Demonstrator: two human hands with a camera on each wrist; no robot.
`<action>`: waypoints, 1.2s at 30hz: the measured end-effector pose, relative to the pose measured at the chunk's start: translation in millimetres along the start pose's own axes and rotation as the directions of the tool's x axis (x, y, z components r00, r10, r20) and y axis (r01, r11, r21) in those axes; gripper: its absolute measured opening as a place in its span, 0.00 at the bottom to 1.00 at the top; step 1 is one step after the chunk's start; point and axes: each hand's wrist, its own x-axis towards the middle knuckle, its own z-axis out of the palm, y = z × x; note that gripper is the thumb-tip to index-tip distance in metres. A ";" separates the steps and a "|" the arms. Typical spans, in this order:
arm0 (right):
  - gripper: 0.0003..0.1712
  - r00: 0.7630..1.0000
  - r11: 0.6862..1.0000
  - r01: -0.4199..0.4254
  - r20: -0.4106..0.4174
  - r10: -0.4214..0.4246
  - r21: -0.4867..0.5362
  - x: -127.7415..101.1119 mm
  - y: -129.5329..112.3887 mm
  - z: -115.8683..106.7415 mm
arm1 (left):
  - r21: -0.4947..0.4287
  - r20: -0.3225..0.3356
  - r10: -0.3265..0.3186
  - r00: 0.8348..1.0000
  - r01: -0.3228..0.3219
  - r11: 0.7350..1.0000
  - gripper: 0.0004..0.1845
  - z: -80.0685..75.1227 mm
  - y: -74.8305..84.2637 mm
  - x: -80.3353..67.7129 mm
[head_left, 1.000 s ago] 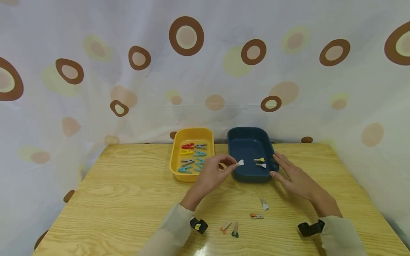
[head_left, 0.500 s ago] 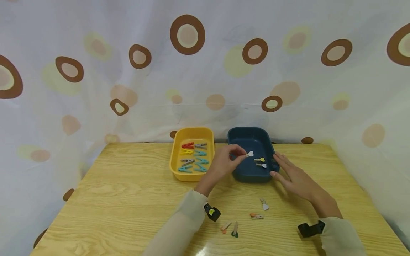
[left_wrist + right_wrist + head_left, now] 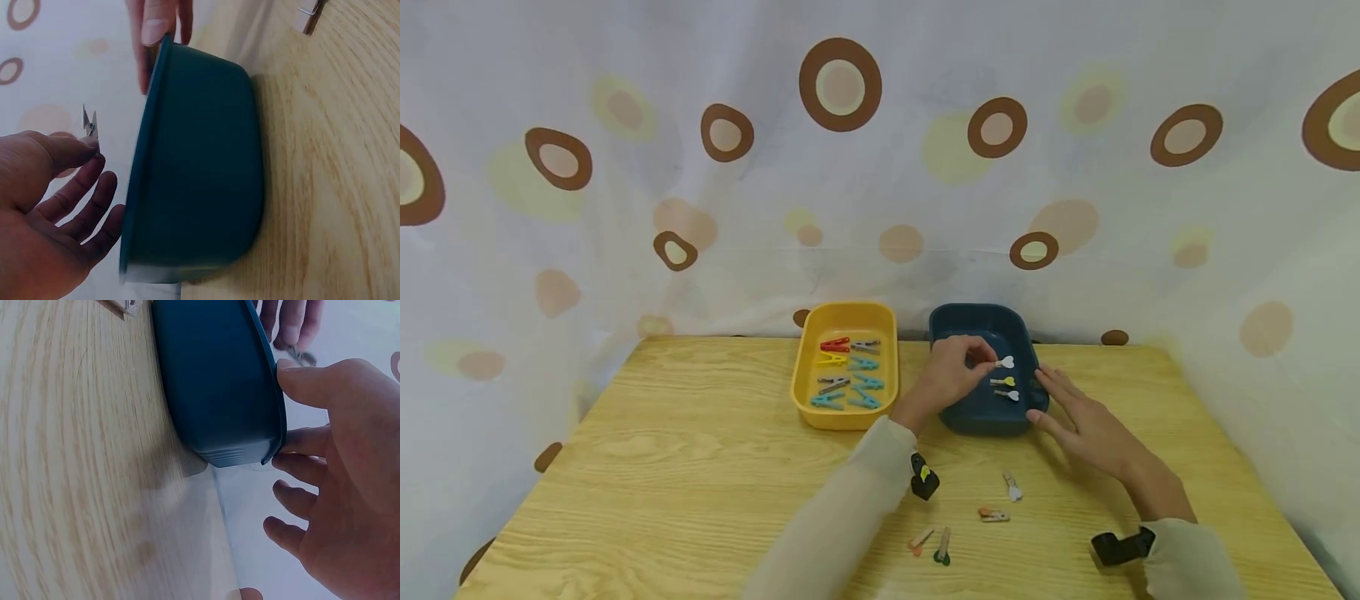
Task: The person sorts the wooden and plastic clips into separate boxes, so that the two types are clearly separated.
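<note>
White heart clip (image 3: pixel 1006 362) pinched by left hand (image 3: pixel 952 373) over blue tray (image 3: pixel 945 324); no legible writing.

left hand (image 3: pixel 953 377) carried white clip (image 3: pixel 1006 362) over blue tray (image 3: pixel 985 421)

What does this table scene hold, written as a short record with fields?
Left hand: pinches a white heart clip over the blue tray
Right hand: fingers rest on the blue tray's right rim
In the blue tray: two clips
Yellow tray: several coloured clips
Table: four loose clips
</note>
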 end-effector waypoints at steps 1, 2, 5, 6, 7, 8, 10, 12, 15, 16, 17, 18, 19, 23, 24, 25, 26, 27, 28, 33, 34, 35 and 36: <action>0.44 1.000 1.000 0.001 -0.005 -0.001 -0.001 -0.6 0.3 0.2 | 0.008 0.005 0.006 1.000 -0.006 1.000 0.05 2.6 1.1 1.8; 0.44 1.000 1.000 0.003 -0.009 -0.003 -0.002 -1.0 0.6 0.3 | 0.015 0.005 0.011 1.000 -0.011 1.000 0.05 5.4 1.6 4.1; 0.43 1.000 1.000 0.006 -0.021 -0.006 0.002 -1.2 0.5 0.0 | 0.026 0.003 0.000 1.000 0.000 1.000 0.04 11.8 2.9 11.8; 0.43 1.000 1.000 0.007 -0.022 -0.007 0.005 -1.0 0.7 0.1 | 0.039 0.000 -0.008 1.000 0.008 0.999 0.04 13.4 2.9 14.7; 0.44 1.000 1.000 0.007 -0.022 -0.007 0.007 -0.6 0.8 0.4 | 0.055 -0.001 -0.017 1.000 0.017 0.998 0.04 14.5 2.8 17.4; 0.44 1.000 1.000 0.007 -0.021 -0.006 0.010 -0.3 1.0 0.8 | 0.074 -0.003 -0.026 1.000 0.026 0.997 0.04 15.4 2.7 20.2; 0.44 1.000 1.000 0.004 -0.019 -0.004 0.012 0.2 1.0 1.9 | 0.111 -0.004 -0.047 0.999 0.047 0.993 0.04 16.6 1.8 25.9; 0.44 1.000 1.000 0.004 -0.019 -0.004 0.013 0.7 1.0 3.4 | 0.135 -0.005 -0.067 0.998 0.067 0.989 0.04 16.9 0.4 30.6; 0.44 1.000 1.000 0.004 -0.022 -0.004 0.011 1.0 1.0 5.6 | 0.131 0.008 -0.095 0.995 0.093 0.987 0.04 18.0 -2.7 35.9; 0.44 1.000 1.000 0.004 -0.023 -0.004 0.009 1.1 1.0 6.3 | 0.118 0.014 -0.106 0.994 0.104 0.988 0.04 18.7 -3.6 37.0; 0.43 1.000 1.000 0.004 -0.025 -0.004 0.013 1.2 0.8 6.8 | 0.107 0.020 -0.115 0.993 0.112 0.988 0.04 19.9 -5.0 38.1; 0.43 1.000 1.000 0.003 -0.026 -0.003 0.015 1.3 0.6 7.4 | 0.095 0.022 -0.126 0.992 0.124 0.988 0.04 21.5 -6.5 39.3; 0.43 1.000 1.000 0.003 -0.026 -0.002 0.017 1.4 0.4 7.9 | 0.084 0.024 -0.136 0.990 0.133 0.988 0.04 23.4 -7.9 40.3; 0.44 1.000 1.000 -0.004 -0.021 0.005 0.021 -0.6 -1.6 9.6 | 0.071 0.039 -0.171 0.984 0.168 0.983 0.04 33.9 -15.4 42.5; 0.44 1.000 1.000 -0.007 -0.021 0.008 0.021 -1.8 -2.2 9.7 | 0.074 0.044 -0.178 0.983 0.174 0.982 0.04 37.1 -17.5 42.8; 0.44 1.000 1.000 -0.010 -0.021 0.011 0.021 -3.0 -2.7 9.8 | 0.078 0.050 -0.184 0.982 0.180 0.981 0.04 40.2 -19.7 42.9; 0.44 1.000 1.000 -0.015 -0.020 0.015 0.021 -4.3 -3.3 9.7 | 0.081 0.055 -0.194 0.979 0.189 0.979 0.04 43.3 -21.8 43.2; 0.44 1.000 1.000 -0.018 -0.021 0.018 0.020 -5.2 -3.8 9.5 | 0.081 0.059 -0.204 0.977 0.199 0.977 0.04 46.1 -23.6 43.3; 0.43 1.000 1.000 -0.020 -0.023 0.020 0.018 -5.9 -4.1 9.4 | 0.086 0.059 -0.215 0.975 0.210 0.974 0.04 48.9 -25.6 43.8; 0.43 0.999 1.000 -0.013 -0.030 0.013 0.009 -4.7 -2.9 8.5 | 0.106 0.043 -0.230 0.972 0.225 0.969 0.04 56.6 -31.9 46.2; 0.43 0.999 1.000 -0.011 -0.031 0.011 0.011 -3.9 -2.5 8.1 | 0.115 0.041 -0.228 0.973 0.222 0.968 0.04 56.4 -31.3 46.7; 0.43 0.999 1.000 -0.008 -0.034 0.008 0.010 -3.1 -2.0 7.7 | 0.128 0.040 -0.223 0.974 0.216 0.968 0.04 55.7 -30.2 47.0; 0.43 0.999 1.000 -0.005 -0.036 0.006 0.009 -2.3 -1.7 7.4 | 0.139 0.041 -0.218 0.975 0.211 0.968 0.04 54.5 -28.7 47.2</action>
